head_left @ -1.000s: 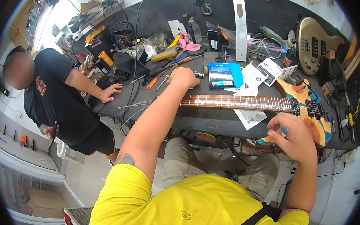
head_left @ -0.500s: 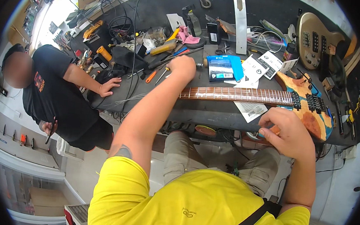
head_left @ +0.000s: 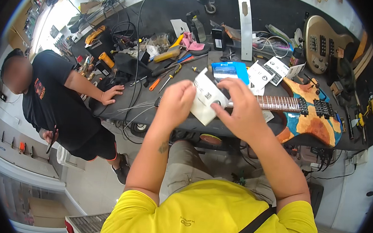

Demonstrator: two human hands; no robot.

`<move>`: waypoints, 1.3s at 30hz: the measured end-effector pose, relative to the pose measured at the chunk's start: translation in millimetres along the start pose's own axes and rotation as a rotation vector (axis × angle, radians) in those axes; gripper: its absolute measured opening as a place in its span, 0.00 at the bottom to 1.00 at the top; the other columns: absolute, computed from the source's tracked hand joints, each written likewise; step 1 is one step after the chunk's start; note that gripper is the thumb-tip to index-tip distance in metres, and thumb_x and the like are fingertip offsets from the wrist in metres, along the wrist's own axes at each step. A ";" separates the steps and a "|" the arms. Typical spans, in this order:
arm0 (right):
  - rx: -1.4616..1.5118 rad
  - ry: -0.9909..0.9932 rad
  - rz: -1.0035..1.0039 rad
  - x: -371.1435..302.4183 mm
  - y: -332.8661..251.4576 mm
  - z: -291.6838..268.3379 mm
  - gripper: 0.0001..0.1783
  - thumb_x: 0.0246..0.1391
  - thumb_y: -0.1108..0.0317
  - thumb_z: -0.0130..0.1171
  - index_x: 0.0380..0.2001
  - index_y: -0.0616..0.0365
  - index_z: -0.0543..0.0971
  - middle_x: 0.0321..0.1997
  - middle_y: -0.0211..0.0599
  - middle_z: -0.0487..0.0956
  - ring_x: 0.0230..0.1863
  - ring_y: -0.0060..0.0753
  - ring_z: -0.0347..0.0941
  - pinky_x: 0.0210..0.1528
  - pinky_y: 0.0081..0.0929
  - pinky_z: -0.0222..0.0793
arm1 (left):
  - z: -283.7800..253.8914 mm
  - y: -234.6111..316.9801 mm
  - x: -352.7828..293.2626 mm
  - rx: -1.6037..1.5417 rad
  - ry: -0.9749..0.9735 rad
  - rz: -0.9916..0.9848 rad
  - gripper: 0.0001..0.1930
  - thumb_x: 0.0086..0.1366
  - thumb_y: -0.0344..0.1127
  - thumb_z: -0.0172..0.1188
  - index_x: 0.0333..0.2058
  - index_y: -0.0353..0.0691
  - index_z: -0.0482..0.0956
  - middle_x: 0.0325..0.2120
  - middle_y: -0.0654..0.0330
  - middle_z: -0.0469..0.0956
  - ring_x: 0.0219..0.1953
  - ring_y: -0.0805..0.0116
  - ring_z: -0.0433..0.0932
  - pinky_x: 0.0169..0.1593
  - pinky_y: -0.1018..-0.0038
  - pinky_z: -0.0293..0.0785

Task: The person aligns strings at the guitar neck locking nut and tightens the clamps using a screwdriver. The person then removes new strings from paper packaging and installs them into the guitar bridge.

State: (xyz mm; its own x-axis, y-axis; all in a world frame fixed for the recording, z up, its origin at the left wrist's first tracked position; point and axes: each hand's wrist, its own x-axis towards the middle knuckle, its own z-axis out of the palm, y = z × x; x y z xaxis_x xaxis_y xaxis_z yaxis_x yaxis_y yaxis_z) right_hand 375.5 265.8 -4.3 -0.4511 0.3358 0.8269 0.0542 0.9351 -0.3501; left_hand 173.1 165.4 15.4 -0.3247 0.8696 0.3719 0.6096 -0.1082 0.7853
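Observation:
Above the neck of an electric guitar [head_left: 310, 120] with a wood-and-blue body, I have a white printed paper packet [head_left: 206, 101] between my hands. My left hand [head_left: 176, 101] is closed on the packet's left edge. My right hand [head_left: 243, 109] grips its right side, thumb in front and fingers curled at the upper edge. Packet and hands cover much of the fretboard [head_left: 279, 102]. Just behind them lies a blue string package [head_left: 231, 72], partly hidden by my right fingers.
Loose tools, including an orange-handled screwdriver [head_left: 155, 84], lie left of my hands. White paper packets [head_left: 259, 76] and a metal straightedge [head_left: 244, 30] are behind the guitar. A gold guitar body [head_left: 327, 46] stands at far right. A co-worker [head_left: 64, 96] leans on the bench at left.
My left hand has drawn back from the tools behind the neck, and my right hand has moved left from beside the guitar body. Both now hold the white paper packet.

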 end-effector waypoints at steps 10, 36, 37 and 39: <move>0.539 0.009 0.595 -23.0 16.7 3.4 0.15 0.59 0.72 0.69 0.48 0.65 0.81 0.40 0.45 0.86 0.42 0.37 0.86 0.46 0.37 0.80 | 16.3 2.1 -21.4 -0.626 -0.176 -0.252 0.06 0.73 0.28 0.68 0.45 0.32 0.86 0.38 0.64 0.87 0.40 0.80 0.83 0.45 0.78 0.79; 1.073 -0.110 0.990 -47.4 43.3 -65.1 0.17 0.68 0.67 0.68 0.56 0.60 0.81 0.39 0.30 0.88 0.29 0.16 0.82 0.22 0.17 0.73 | 80.4 36.6 -18.2 0.597 -0.225 0.337 0.72 0.32 0.54 0.90 0.78 0.50 0.60 0.80 0.39 0.45 0.81 0.31 0.42 0.75 0.28 0.45; 1.078 -0.128 1.018 -50.3 39.3 -63.4 0.16 0.68 0.68 0.67 0.56 0.60 0.80 0.38 0.29 0.87 0.29 0.16 0.82 0.22 0.17 0.73 | 79.8 36.1 -19.8 0.597 -0.225 0.332 0.72 0.32 0.54 0.90 0.78 0.50 0.60 0.80 0.39 0.45 0.81 0.31 0.42 0.75 0.28 0.45; 1.112 -0.117 1.044 -61.7 31.4 -58.4 0.16 0.68 0.68 0.67 0.56 0.60 0.81 0.38 0.29 0.87 0.29 0.16 0.82 0.22 0.17 0.73 | 77.9 31.9 -21.1 0.537 -0.189 0.511 0.74 0.31 0.54 0.90 0.79 0.45 0.58 0.78 0.39 0.54 0.80 0.33 0.51 0.76 0.34 0.45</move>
State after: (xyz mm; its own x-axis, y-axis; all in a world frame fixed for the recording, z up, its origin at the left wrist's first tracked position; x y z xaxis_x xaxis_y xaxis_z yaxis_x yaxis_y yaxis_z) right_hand 457.0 281.1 -40.6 -0.7048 0.7093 -0.0101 -0.2684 -0.2799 -0.9218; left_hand 255.7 181.1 -5.9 0.1918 0.8474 0.4952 0.9345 -0.3119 0.1718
